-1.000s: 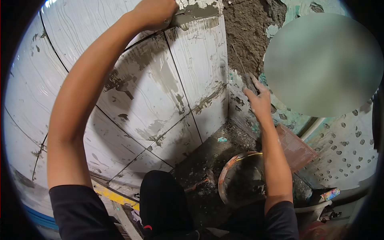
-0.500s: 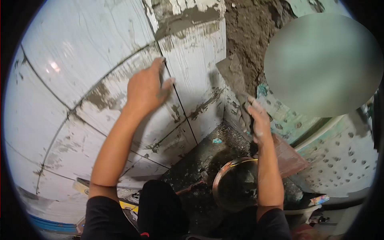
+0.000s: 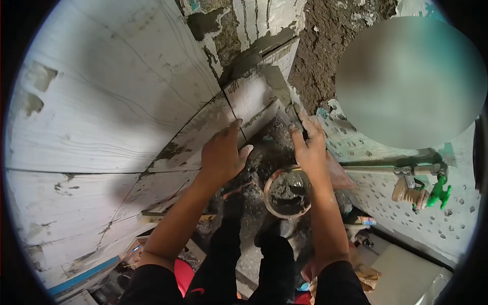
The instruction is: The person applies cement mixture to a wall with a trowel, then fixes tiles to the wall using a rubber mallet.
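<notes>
My left hand (image 3: 219, 156) is beside the white wall tiles, its index fingertip by the dark vertical joint and its thumb apart from the other fingers; nothing is in it. My right hand (image 3: 311, 145) is closed on the handle of a mortar-smeared trowel (image 3: 277, 84). The trowel's blade points up and away, near the edge of the small white corner tile (image 3: 249, 95). Grey mortar (image 3: 254, 60) lies along the upper edge of the tiles. My fingers partly hide the trowel's handle.
Below my hands, a bucket (image 3: 268, 199) with wet mortar in it stands on the dirty floor. At right, a green-handled tap (image 3: 440, 193) sticks out from a pitted wall (image 3: 406, 223). A reddish-brown flat piece (image 3: 339, 173) leans behind my right forearm. A blurred disc covers the upper right.
My view has shifted, bringing the tap and the mortar in the bucket into sight. My left hand has moved lower along the tile joint. My right hand still holds the trowel.
</notes>
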The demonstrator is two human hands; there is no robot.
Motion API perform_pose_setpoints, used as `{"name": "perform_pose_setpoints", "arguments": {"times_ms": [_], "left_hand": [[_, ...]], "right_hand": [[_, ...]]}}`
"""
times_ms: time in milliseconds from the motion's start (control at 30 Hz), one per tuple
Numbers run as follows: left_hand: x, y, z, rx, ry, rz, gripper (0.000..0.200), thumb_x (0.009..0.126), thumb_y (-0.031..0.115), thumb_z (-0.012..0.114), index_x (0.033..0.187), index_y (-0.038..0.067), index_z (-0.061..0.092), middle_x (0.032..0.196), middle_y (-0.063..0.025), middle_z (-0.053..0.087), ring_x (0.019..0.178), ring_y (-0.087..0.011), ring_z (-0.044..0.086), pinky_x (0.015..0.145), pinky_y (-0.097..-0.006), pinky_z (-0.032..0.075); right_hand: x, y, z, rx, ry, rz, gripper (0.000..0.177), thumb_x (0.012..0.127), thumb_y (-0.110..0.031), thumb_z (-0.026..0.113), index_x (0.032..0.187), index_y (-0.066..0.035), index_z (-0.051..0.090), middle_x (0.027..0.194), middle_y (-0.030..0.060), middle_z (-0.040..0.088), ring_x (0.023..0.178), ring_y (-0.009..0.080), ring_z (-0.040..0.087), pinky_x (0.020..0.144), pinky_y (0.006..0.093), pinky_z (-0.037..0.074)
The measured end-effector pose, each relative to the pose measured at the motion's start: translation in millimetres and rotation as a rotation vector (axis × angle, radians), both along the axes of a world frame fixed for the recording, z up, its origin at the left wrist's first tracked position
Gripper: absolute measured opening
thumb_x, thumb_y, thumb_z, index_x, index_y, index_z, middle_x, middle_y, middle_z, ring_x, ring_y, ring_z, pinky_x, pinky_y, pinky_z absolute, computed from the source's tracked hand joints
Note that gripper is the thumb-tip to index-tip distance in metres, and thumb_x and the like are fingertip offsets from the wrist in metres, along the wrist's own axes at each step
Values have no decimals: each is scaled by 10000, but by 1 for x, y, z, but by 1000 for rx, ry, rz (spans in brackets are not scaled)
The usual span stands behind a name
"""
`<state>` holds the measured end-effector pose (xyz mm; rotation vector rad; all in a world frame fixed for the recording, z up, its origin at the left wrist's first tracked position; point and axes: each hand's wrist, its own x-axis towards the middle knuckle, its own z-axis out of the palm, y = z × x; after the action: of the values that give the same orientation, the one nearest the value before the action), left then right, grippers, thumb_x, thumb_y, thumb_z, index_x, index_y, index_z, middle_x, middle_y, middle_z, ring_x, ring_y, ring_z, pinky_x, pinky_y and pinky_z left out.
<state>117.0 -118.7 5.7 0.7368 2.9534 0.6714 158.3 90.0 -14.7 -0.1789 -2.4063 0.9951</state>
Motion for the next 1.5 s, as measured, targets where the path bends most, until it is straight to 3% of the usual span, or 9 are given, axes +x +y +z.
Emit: {"name": "perform_pose_setpoints", "arguments": {"times_ms": [133,400,500,700,800,967,1100,1300,1500], "left_hand": [[1,-8,12,135,-110,25,546,772,244,657,1223,2,466,851,-146,593,768,-304,578,678,-388,458],[26,-51,-22,111,-461,-72,456,754,266,681,1099,-3,552,776,-114,560,697,-285,559,615,-373,446],[47,-69,-51,150,-446,-106,430,752,272,677,1073,10,565,758,-110,549,681,-287,552,609,-375,440],[67,-81,-70,45,-670,-72,419,740,266,684,1067,29,572,759,-106,549,709,-283,560,628,-380,444],[63,-82,-62,70,-623,-81,421,741,258,678,1077,30,572,787,-111,551,737,-288,564,652,-390,447],[30,-61,-43,98,-275,-52,565,749,220,654,1249,49,455,949,-150,574,817,-318,575,712,-398,463],[-13,-28,7,145,-135,-35,719,780,188,620,1370,-1,255,1051,-232,552,874,-386,566,754,-456,463],[-42,-3,22,12,-111,-40,853,741,121,610,1404,-35,95,1009,-245,568,886,-396,565,729,-451,467],[-49,6,24,-74,-69,-8,885,734,125,615,1396,-59,58,980,-218,600,820,-370,593,690,-436,484]], "right_hand": [[-6,8,20,-263,-70,56,355,767,-113,613,1096,17,596,968,211,590,930,377,553,844,371,427],[-12,-8,44,-62,-158,53,373,702,-118,638,1058,-9,622,868,161,560,801,335,568,729,359,461],[-15,-18,36,-35,-63,82,365,707,-127,637,1054,-15,625,831,150,539,763,321,561,702,357,462],[-25,-23,45,115,-189,88,362,715,-131,647,1076,-118,648,923,184,521,803,374,572,675,424,478],[-27,-20,60,222,-258,101,366,714,-123,653,1079,-130,650,927,185,522,803,367,579,670,428,481],[-35,-14,71,231,-263,111,366,717,-116,662,1083,-137,652,940,186,537,795,360,587,683,421,482],[-34,-8,63,78,-341,158,381,731,-125,668,1110,-113,630,1048,278,543,981,430,536,859,424,435],[-34,-7,60,71,-344,144,364,729,-134,680,1089,-104,640,1104,286,538,1029,426,527,892,405,428],[-37,-1,64,82,-380,176,365,724,-121,674,1087,-107,642,1124,281,535,1050,414,522,898,397,429]]}}
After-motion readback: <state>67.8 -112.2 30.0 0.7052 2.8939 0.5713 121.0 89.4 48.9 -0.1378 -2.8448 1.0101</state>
